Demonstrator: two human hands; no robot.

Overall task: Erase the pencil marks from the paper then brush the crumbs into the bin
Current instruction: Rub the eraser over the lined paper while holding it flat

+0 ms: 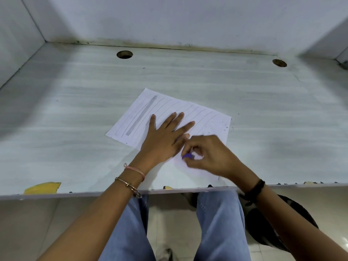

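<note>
Jeans (222, 232) fill the bottom of the view. We sit at the desk (75, 110), and the paper (169, 106) lies slantwise on it, near the front edge.

Step in hand: erasing. Thin pencil lines cross most of the sheet, and a thick grey band (141, 115) runs along its far-left part. All of these look unerased. Crumbs (222, 127) dot the right corner, a few just off the sheet. We judge the task to be at an early stage.

To do it well:
- Keep the flat hand close to the stroke so the sheet cannot buckle.
- Rub in short strokes away from that hand, following the lines.
- Press lightly on the thin lines and harder on the band.
- Shift the pinning hand before working beneath it.
- Keep the crumbs on the sheet for brushing later.

Grip: the left hand (162, 140) lies flat on the middle of the paper, fingers straight and spread, pinning it. The right hand (212, 157) has its fingers curled tight round a small purple eraser (188, 156), pinched between thumb and fingertips, just beside the left thumb. The eraser is low over the sheet's near part, but blur hides whether it touches.

Bin: a dark round thing (282, 228) under the desk on the right may be it; we cannot tell.
</note>
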